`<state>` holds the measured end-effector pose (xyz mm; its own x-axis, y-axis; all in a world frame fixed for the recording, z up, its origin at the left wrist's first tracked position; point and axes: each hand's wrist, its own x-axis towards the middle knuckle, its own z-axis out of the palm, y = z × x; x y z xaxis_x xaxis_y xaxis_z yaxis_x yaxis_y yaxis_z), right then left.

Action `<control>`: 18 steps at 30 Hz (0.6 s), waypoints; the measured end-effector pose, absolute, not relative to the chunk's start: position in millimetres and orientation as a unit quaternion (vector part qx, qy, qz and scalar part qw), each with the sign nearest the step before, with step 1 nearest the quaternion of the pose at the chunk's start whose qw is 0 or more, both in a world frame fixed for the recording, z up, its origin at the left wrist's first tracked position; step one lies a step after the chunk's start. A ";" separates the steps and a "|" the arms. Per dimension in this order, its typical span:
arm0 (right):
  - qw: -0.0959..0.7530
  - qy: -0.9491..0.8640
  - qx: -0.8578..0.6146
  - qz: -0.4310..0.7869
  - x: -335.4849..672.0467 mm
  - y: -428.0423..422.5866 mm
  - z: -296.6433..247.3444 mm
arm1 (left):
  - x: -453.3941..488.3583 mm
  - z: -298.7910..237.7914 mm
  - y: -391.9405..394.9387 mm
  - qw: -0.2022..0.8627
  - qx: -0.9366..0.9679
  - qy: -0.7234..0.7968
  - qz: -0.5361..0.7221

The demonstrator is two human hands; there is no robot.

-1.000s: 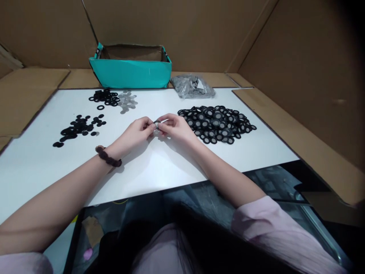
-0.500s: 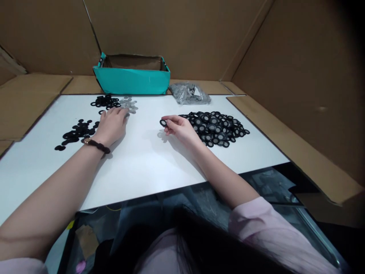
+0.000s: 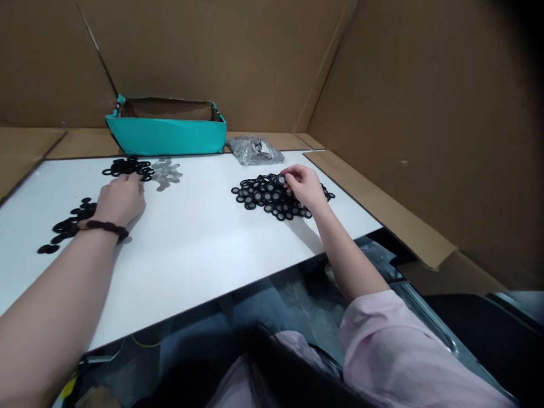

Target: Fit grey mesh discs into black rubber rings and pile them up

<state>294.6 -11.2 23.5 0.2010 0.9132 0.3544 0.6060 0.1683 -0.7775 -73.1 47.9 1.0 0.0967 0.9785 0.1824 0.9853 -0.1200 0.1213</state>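
My right hand (image 3: 304, 186) is over the heap of black-rimmed grey discs (image 3: 259, 195). Its thumb and fingers pinch one black-rimmed disc (image 3: 280, 179) at the heap's upper edge. On the left, my left hand (image 3: 121, 199) reaches down at the near edge of a pile of black rings (image 3: 126, 166). The fingers are bent and drawn together; their tips are hidden, so what they hold cannot be made out. Thin grey discs (image 3: 166, 173) lie just right of the rings. Small black discs (image 3: 68, 225) are scattered left of my left wrist.
A turquoise open box (image 3: 170, 136) stands at the back of the white table (image 3: 199, 243). Beside it lies a clear plastic bag (image 3: 255, 150) with grey contents. Cardboard walls (image 3: 403, 113) enclose the back and right side.
My right hand has moved from the space left of the heap onto the heap, a black-rimmed disc in its pinch. My left hand's fingers have drawn together by the rings. The view has turned right.
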 end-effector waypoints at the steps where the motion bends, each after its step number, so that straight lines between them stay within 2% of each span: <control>1: 0.424 -0.629 -0.643 0.106 303.0 -10.7 22.0 | -74.7 -0.3 49.6 0.018 -0.734 -0.667 -0.125; 5: 0.307 -0.670 -0.675 -0.038 319.4 -6.1 16.9 | -81.3 -5.4 54.3 -0.007 -0.724 -0.670 -0.165; 7: 0.313 -0.670 -0.669 -0.075 324.0 -2.5 21.3 | -83.1 -6.4 55.2 -0.002 -0.722 -0.672 -0.162; 10: 0.371 -0.644 -0.658 -0.125 328.6 5.4 39.6 | -82.2 -4.8 54.9 0.037 -0.718 -0.681 -0.136; 14: 0.392 -0.672 -0.614 -0.134 307.7 24.8 65.0 | -78.2 0.6 50.7 0.072 -0.731 -0.672 -0.096; 18: 0.318 -0.747 -0.580 -0.069 239.9 51.8 68.9 | -75.2 3.6 45.5 0.075 -0.755 -0.646 -0.083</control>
